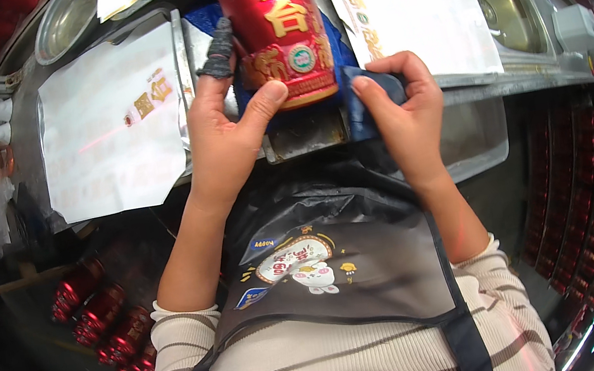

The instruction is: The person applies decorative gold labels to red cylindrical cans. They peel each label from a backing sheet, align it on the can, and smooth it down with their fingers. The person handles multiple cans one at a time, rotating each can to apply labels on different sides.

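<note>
A shiny red bottle (276, 28) with raised gold characters and a round green-and-white emblem lies on blue cloth, its base toward me. My left hand (220, 127) grips its left side near the base, thumb on the lower edge. Dark wrapping covers one finger of that hand. Beside the base on the right, my right hand (410, 107) pinches a dark blue cloth (358, 112) between thumb and bent fingers. The bottle's far end is cut off by the upper edge of the view.
White sheets with gold-and-red decals lie on both sides, one left (119, 152) and a stack right (419, 23). A metal bowl (45, 39) stands far left, a metal basin (510, 0) far right. Red bottles (129, 331) stand low left; more line racks (581, 193) at right.
</note>
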`<action>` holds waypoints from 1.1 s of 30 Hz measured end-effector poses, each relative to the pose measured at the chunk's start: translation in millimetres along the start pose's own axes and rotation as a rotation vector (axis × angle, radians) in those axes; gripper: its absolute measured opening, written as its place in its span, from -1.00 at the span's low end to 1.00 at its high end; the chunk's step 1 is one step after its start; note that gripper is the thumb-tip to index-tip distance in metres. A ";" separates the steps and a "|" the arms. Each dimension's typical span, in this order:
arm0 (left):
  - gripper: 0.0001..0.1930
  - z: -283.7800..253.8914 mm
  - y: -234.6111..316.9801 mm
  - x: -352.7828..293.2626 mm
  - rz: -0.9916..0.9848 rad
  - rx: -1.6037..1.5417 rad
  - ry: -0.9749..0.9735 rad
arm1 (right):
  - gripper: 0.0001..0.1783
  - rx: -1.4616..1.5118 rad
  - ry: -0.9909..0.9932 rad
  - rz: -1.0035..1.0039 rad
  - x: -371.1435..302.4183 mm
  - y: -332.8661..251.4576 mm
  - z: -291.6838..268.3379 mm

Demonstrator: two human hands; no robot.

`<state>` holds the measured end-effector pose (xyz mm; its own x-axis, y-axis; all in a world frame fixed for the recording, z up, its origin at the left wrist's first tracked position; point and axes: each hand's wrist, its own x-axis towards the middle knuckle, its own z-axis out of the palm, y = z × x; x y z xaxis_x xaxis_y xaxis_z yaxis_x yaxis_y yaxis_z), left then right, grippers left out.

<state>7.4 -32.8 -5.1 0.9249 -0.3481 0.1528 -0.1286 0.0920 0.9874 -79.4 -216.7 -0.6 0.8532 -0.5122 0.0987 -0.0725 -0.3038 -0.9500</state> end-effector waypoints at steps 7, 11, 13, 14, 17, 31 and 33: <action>-0.47 -10.0 -3.0 -1.0 -0.026 -0.007 -0.030 | -0.79 -0.078 0.066 -0.228 -13.0 -41.6 13.4; -0.50 -11.2 -8.1 -3.1 -0.082 -0.116 0.000 | -0.66 -0.428 -0.001 -0.800 -15.5 -46.0 28.8; -0.49 -9.7 -6.6 -2.9 -0.111 -0.190 0.026 | -0.58 -0.409 -0.067 -0.855 -20.9 -51.0 41.2; -0.48 -9.5 -5.3 -3.1 -0.121 -0.226 0.046 | -0.60 -0.325 -0.140 -0.822 -20.3 -49.3 42.3; -0.51 -16.9 -5.0 -7.1 -0.149 -0.086 0.070 | -0.77 -0.070 -0.157 -0.458 -10.3 -54.7 31.6; 0.16 7.0 -2.5 11.1 0.292 0.929 -0.110 | -0.81 0.176 0.013 0.084 43.7 0.7 -5.3; 0.08 0.6 4.0 11.9 0.221 0.916 -0.205 | -0.73 0.274 -0.073 0.136 34.9 -2.5 -17.9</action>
<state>17.7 -37.1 0.8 0.7771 -0.5741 0.2578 -0.6019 -0.5584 0.5709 -58.6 -248.2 10.6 0.8809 -0.4709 -0.0469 -0.0551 -0.0035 -0.9985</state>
